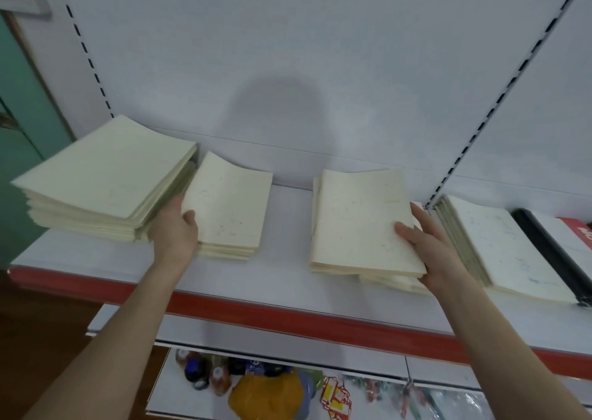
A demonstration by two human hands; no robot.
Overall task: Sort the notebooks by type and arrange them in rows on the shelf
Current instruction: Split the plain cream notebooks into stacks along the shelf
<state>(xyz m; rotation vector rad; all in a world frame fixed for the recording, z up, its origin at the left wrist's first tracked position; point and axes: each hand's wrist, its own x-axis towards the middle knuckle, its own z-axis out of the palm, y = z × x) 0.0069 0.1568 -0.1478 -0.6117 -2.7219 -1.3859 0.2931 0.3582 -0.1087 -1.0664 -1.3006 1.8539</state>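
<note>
Shelf (256, 278) has 4 notebook piles in a row. Big stack (96, 179) sits at L end w/ 2nd stack (230, 208) just beside it. L hand (174, 230) is in the gap btw them: thumb on 2nd stack's L edge, fingers hidden, can't tell grip. R hand (435, 253) grips upper bunch (358, 221) at its R edge mid-shelf, thumb on cover, fingers (419, 214) round the side. Bunch is tilted over lower notebooks (394, 283). 4th stack (499, 243) is near R end, beside a black-edged folder (551, 253).
</note>
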